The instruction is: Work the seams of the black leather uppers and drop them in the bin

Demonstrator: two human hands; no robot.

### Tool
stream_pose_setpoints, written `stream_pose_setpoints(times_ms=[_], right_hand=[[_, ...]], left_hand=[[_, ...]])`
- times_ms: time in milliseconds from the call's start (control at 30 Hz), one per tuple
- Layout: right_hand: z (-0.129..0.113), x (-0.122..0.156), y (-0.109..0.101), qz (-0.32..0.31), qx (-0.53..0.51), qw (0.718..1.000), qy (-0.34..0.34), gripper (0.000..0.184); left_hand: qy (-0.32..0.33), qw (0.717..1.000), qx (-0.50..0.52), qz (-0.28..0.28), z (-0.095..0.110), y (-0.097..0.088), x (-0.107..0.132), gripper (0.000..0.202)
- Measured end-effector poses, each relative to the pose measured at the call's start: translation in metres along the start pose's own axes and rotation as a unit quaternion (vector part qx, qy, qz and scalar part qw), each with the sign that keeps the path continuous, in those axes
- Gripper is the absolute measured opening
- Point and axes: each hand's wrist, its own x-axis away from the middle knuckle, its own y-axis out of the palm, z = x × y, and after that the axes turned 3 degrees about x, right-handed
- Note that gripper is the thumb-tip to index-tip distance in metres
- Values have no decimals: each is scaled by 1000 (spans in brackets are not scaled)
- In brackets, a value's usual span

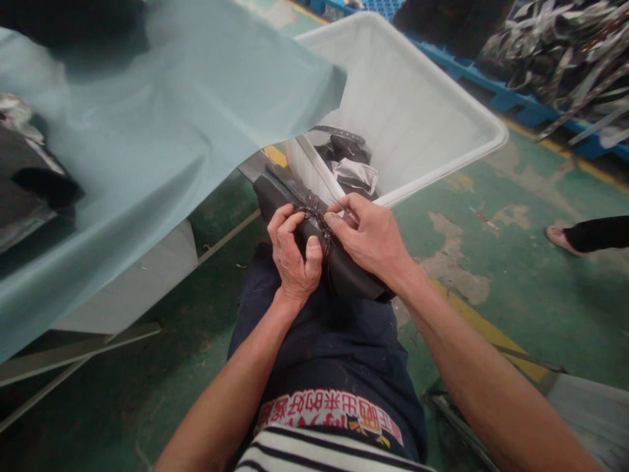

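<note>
In front of my lap is a long black bundle (351,272), lying slantwise, with dark shiny cord (324,231) wound round its middle. My left hand (297,255) is closed at that binding, its fingers curled over the bundle's near side and thumb raised. From the right, my right hand (371,233) pinches at the same cord, thumb against forefinger. Just what lies between the fingertips is partly hidden. Beyond the hands stands a large white plastic bin (417,111), holding dark pieces and a crumpled whitish one (356,174).
A table under a pale blue-green cover (162,131) reaches in from the left, with dark items on it. Blue pallets (506,98) carry heaped straps (580,52) at the upper right. A person's foot (565,239) shows at the right. At lower right is a grey container (590,406).
</note>
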Motion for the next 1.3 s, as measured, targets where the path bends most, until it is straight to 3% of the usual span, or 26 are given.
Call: stream_pose_setpoints(times_ms=[1300], right_hand=[[-2, 0, -1, -1, -14, 1000, 22, 14]], left_hand=[[-6, 1000, -24, 0, -2, 4, 2, 46]])
